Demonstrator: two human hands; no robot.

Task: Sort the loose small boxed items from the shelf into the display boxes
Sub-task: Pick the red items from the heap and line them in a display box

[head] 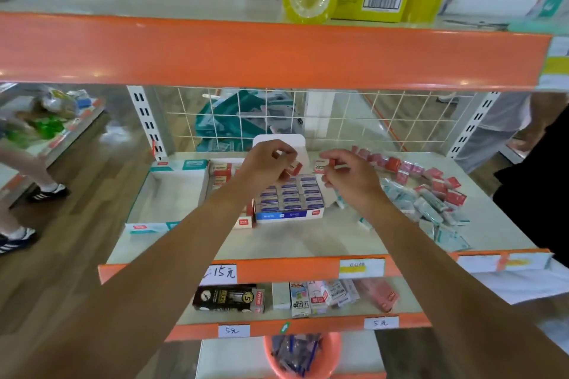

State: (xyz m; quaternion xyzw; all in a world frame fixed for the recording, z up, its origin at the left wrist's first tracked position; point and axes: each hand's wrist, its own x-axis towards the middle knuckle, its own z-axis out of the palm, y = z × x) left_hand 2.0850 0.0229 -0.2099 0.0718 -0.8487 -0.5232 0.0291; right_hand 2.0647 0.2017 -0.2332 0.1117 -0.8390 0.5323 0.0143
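My left hand (268, 163) holds small red boxed items (294, 168) above the red-and-white display box (219, 175). My right hand (348, 172) pinches one small red boxed item (332, 163) just to the right, over the back of the blue display box (289, 215), which is filled with rows of blue-labelled boxes. A wide teal-and-white display box (144, 228) stands at the left of the shelf with nothing visible inside. Loose red boxed items (431, 177) and loose pale blue-white ones (431, 209) lie heaped at the right of the shelf.
An orange shelf edge (277, 52) overhangs close above my hands; a wire grid (277, 120) backs the shelf. Lower shelves carry boxed goods (229, 298), and a pink basket (301, 357) sits below. One person stands at the right (535, 181), and another person's feet (46, 192) show at the left.
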